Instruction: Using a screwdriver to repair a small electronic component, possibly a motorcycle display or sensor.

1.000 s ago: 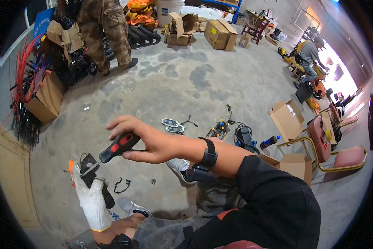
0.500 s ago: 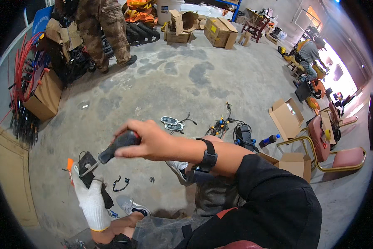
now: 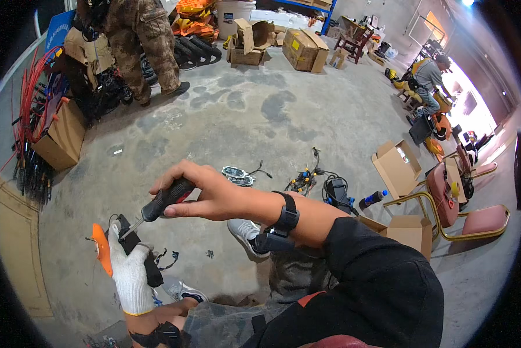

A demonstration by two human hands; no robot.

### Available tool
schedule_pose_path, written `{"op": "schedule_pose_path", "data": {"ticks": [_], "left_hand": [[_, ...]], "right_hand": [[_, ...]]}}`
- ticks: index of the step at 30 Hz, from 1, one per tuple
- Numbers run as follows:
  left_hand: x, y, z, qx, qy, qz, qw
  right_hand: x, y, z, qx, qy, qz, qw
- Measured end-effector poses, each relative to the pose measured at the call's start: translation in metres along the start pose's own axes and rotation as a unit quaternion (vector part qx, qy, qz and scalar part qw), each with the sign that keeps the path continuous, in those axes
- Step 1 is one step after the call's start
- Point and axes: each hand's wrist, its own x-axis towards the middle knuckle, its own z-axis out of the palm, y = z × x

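Note:
My bare right hand (image 3: 205,191) is wrapped round the black handle of a screwdriver (image 3: 166,200). Its metal shaft slants down to the left, and the tip meets or nearly meets a black part (image 3: 130,236) by my left fingers. My left hand (image 3: 131,278), in a white knit glove, grips this black part, which runs down past the thumb. A curved orange piece (image 3: 102,252) shows on the outer side of the glove; whether it is joined to the black part is hidden. Just right of the glove, a short black cable (image 3: 170,261) lies on the floor.
Ahead on the concrete lie two clear-fronted lamp-like units (image 3: 237,175), a tangle of connectors (image 3: 304,178), a black cabled box (image 3: 337,191) and a bottle (image 3: 373,199). Open cartons (image 3: 396,168) and pink chairs (image 3: 483,221) stand right. A person (image 3: 153,46) stands far left; another sits far right.
My left hand has turned, so more of the orange piece shows. The screwdriver is tilted more steeply, its tip now against or close to the black part.

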Motion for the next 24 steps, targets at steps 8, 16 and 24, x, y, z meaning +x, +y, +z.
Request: {"op": "schedule_pose_path", "data": {"ticks": [8, 16, 24], "left_hand": [[-0.012, 0.007, 0.006, 0.008, 0.01, 0.037, 0.999], [-0.002, -0.006, -0.002, -0.045, 0.019, 0.0, 0.999], [0.003, -0.007, -0.005, -0.049, -0.01, -0.013, 0.999]], "right_hand": [[0.001, -0.026, -0.007, -0.079, 0.041, 0.299, 0.95], [-0.006, -0.01, 0.003, 0.009, 0.001, -0.024, 1.0], [-0.006, -0.003, -0.004, 0.016, -0.046, 0.008, 0.999]]}}
